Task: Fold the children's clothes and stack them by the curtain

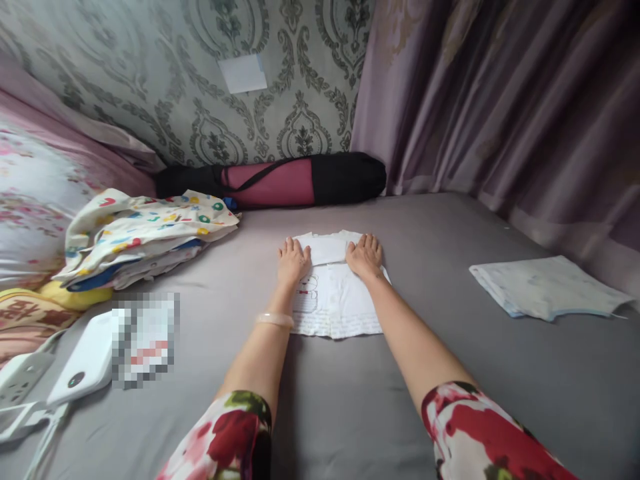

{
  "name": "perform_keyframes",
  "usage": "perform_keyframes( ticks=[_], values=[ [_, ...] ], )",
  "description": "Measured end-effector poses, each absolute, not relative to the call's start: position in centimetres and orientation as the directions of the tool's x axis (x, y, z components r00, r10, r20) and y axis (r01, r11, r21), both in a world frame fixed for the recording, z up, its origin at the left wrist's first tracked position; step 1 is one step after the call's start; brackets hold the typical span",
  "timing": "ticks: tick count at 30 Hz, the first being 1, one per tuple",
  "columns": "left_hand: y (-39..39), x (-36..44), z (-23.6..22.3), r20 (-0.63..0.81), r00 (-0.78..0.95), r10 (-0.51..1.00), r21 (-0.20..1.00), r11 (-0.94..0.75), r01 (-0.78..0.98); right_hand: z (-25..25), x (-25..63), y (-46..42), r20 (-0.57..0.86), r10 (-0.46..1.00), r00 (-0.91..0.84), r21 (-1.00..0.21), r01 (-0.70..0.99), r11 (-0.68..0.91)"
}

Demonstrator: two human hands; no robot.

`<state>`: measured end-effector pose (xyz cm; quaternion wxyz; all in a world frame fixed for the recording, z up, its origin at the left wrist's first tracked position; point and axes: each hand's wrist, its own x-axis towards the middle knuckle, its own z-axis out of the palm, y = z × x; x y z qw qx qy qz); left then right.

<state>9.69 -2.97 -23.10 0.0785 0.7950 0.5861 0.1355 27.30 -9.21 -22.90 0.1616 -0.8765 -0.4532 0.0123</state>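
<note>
A small white shirt (350,303) with a drawn bear figure on its left half lies on the grey bed sheet (350,407). Its far part is folded over toward me into a band below the collar. My left hand (294,260) rests flat on the left end of that band, fingers stretched out. On the band's right end my right hand (365,255) presses down, also flat with fingers extended. Neither hand grips the cloth. A pale bangle (275,321) circles my left wrist.
Folded light cloth (545,287) lies to the right. At left are a pile of patterned clothes (150,223), a white power bank (90,357), a power strip (23,377) with cables and a blurred-out item (150,340). A black and maroon long bag (275,181) lies along the wall.
</note>
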Motion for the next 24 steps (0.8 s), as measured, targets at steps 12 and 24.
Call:
perform_keyframes(
  ticks=[12,24],
  values=[
    [-4.3,4.6,-21.0,-0.063,0.387,0.920,0.388,-0.335,0.859,-21.8,31.0,-15.2,0.039,0.897,0.441,-0.510,0.781,-0.362],
    [-11.4,-1.6,-19.9,-0.066,0.331,0.941,0.417,-0.276,0.866,-20.2,30.2,-24.2,-0.049,0.879,0.474,-0.665,0.641,-0.383]
  ],
)
